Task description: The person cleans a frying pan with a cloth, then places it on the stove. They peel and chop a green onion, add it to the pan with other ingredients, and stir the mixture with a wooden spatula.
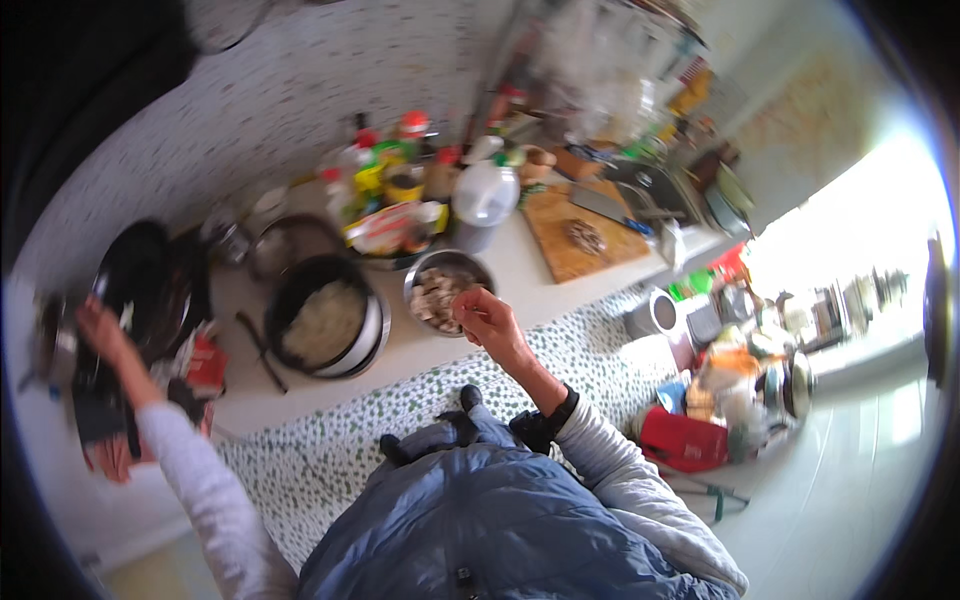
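Observation:
My right hand hangs over the near right rim of a metal bowl of pale chopped pieces, probably meat. Its fingertips are drawn together; whether something small is pinched there cannot be made out. Far to the left, my left hand reaches over the edge of a black cooktop, blurred by motion. Nothing is clearly visible in it, and its finger pose is unclear. Between my hands stands a pot with a dark inside, holding pale, shredded-looking food.
A dark-handled utensil lies left of the pot. Behind the bowls crowd bottles and a red-and-white food packet. Rightward, a wooden cutting board bears a cleaver and a chopped pile, near a sink.

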`<state>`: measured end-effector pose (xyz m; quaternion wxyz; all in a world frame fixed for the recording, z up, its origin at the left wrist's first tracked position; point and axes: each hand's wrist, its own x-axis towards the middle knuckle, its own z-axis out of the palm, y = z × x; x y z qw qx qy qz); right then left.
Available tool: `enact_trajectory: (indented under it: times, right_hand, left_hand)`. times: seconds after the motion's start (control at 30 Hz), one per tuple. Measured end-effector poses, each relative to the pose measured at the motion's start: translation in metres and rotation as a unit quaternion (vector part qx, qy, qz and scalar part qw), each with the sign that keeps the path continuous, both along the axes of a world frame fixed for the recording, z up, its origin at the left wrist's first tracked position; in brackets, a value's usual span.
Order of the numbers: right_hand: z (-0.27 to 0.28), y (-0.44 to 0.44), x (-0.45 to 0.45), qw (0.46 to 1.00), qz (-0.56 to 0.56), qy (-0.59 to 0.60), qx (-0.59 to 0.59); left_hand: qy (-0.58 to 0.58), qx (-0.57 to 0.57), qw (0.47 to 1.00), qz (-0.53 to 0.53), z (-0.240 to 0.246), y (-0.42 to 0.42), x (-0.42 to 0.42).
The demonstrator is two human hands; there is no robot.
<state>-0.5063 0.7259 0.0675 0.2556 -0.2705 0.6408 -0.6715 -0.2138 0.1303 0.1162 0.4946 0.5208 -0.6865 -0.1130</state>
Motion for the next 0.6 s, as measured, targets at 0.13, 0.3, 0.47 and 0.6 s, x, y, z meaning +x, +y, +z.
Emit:
enact_trajectory:
  times: [0.13, 0.3, 0.47, 0.6]
  right_hand:
    - [-0.055, 0.12, -0.072, 0.982, -0.174, -0.051, 0.047]
    - [-0.128, 0.267, -0.215, 0.91, -0.284, 0.084, 0.289]
    - [-0.161, 0.367, -0.436, 0.782, -0.297, 0.41, 0.364]
    - [-0.185, 0.383, -0.547, 0.729, -0.204, 0.486, 0.437]
  left_hand:
    - [0.221, -0.031, 0.951, -0.213, 0.026, 0.16, -0.046]
    - [0.103, 0.207, 0.855, -0.464, -0.01, 0.421, -0.173]
    - [-0.043, 0.388, 0.686, -0.614, -0.081, 0.601, -0.336]
    - [-0.153, 0.353, 0.674, -0.63, -0.14, 0.671, -0.427]
